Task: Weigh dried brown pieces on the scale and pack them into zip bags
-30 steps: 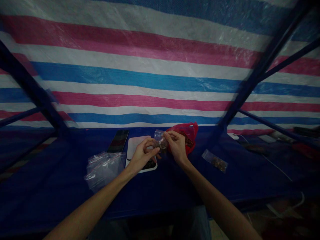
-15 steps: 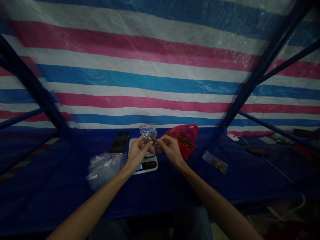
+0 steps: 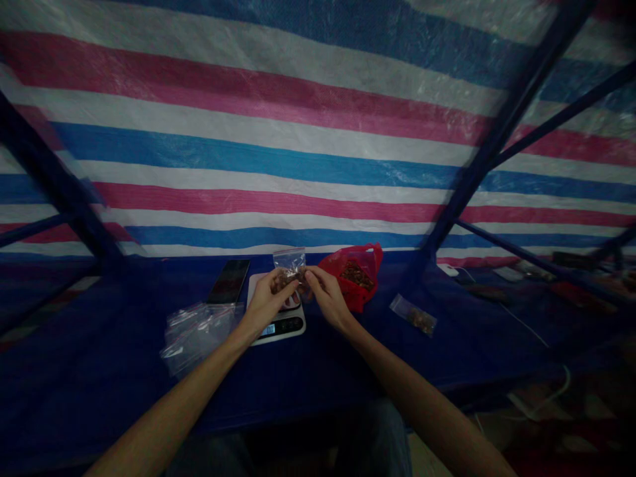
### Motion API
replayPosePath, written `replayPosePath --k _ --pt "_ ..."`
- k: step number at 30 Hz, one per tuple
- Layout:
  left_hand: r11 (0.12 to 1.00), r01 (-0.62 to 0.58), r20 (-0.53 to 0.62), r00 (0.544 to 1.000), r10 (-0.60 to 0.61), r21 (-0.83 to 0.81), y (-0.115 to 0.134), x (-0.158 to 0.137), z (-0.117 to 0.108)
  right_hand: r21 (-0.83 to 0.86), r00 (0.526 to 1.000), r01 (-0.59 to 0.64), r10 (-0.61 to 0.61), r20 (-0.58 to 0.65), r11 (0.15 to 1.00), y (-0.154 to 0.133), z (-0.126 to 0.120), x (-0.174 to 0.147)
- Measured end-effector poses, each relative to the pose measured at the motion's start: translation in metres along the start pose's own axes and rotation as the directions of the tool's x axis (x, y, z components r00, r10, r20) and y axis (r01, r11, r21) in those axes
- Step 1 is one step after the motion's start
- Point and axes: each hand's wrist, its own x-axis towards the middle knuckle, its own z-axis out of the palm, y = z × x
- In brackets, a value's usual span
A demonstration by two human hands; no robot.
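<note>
Between both hands is a small clear zip bag (image 3: 289, 258) with brown nut-like pieces in its lower part. My left hand (image 3: 267, 298) is closed on the bag's left side, thumb across its front. My right hand (image 3: 325, 291) pinches the right side, its fingertips close to the left thumb. The bag is held above a white kitchen scale (image 3: 293, 326) with a lit display, which the hands partly cover. Just right of my right hand stands an open red plastic bag (image 3: 365, 298) holding many brown pieces of the same look.
Several flat clear zip bags (image 3: 199, 334) lie left of the scale, below a dark phone (image 3: 229, 279). A filled zip bag (image 3: 415, 315) lies to the right. Blue metal posts (image 3: 460, 192) frame the blue table; striped sheeting (image 3: 278, 172) hangs behind. A white cable (image 3: 524, 324) runs at right.
My right hand has moved in closer to the left, its fingers now nearly meeting the left thumb on the bag. The whole view has shifted slightly, with things appearing further left.
</note>
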Motion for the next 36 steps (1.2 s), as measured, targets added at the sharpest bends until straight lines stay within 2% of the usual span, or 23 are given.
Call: replayPosePath --k 3,6,8,10,12,15,17,19,22,25,27,29,32,34,36 --pt "1.000 0.002 0.089 0.996 -0.002 0.008 -0.004 0.000 0.001 0.111 0.999 -0.042 0.038 0.031 0.993 -0.003 0.004 0.002" --pt "1.000 0.002 0.190 0.982 -0.003 0.005 0.002 -0.002 0.000 0.215 0.993 -0.095 0.109 -0.053 0.972 -0.009 -0.003 -0.006" --pt "0.998 -0.056 0.227 0.973 0.047 0.034 0.013 -0.002 -0.007 0.233 0.980 -0.103 0.138 -0.140 0.967 -0.019 -0.020 -0.022" --pt "0.990 -0.125 0.221 0.969 0.109 0.060 0.026 -0.001 -0.021 0.191 0.957 -0.097 0.144 -0.253 0.977 -0.033 -0.051 -0.045" --pt "0.982 -0.166 0.189 0.971 0.147 0.089 0.039 0.000 -0.042 0.106 0.918 -0.102 0.135 -0.373 0.989 -0.048 -0.092 -0.069" --pt "0.972 -0.160 0.090 0.985 0.147 0.173 0.050 0.002 -0.082 -0.037 0.854 -0.204 0.159 -0.496 0.978 -0.057 -0.161 -0.099" --pt "0.960 -0.161 -0.018 0.985 0.170 0.228 0.052 0.002 -0.112 -0.203 0.863 -0.248 0.121 -0.490 0.947 -0.050 -0.201 -0.109" --pt "0.950 -0.119 -0.114 0.981 0.158 0.289 0.050 0.000 -0.143 -0.379 0.886 -0.288 0.095 -0.453 0.880 -0.035 -0.231 -0.111" --pt "0.908 -0.036 -0.146 0.984 0.106 0.418 0.036 -0.012 -0.187 -0.639 0.933 -0.308 0.093 -0.347 0.705 -0.009 -0.255 -0.111" --pt "0.785 0.031 -0.162 0.983 0.088 0.618 0.013 -0.039 -0.219 -0.853 0.956 -0.212 -0.082 -0.283 0.477 0.008 -0.258 -0.115" --pt "0.660 0.048 -0.144 0.985 0.091 0.750 -0.001 -0.063 -0.228 -0.901 0.918 -0.193 -0.253 -0.306 0.389 0.010 -0.250 -0.122" --pt "0.556 0.047 -0.107 0.991 0.077 0.830 -0.010 -0.085 -0.225 -0.897 0.856 -0.214 -0.368 -0.363 0.387 0.004 -0.234 -0.128" --pt "0.390 -0.010 -0.028 0.995 0.091 0.921 -0.015 -0.105 -0.205 -0.868 0.792 -0.183 -0.453 -0.408 0.461 -0.012 -0.194 -0.130" --pt "0.305 -0.039 0.010 0.995 0.096 0.951 -0.017 -0.107 -0.191 -0.852 0.797 -0.086 -0.478 -0.370 0.517 -0.023 -0.161 -0.123" --pt "0.269 -0.061 0.044 0.997 0.069 0.961 -0.019 -0.103 -0.181 -0.841 0.815 0.037 -0.504 -0.288 0.540 -0.030 -0.127 -0.113"
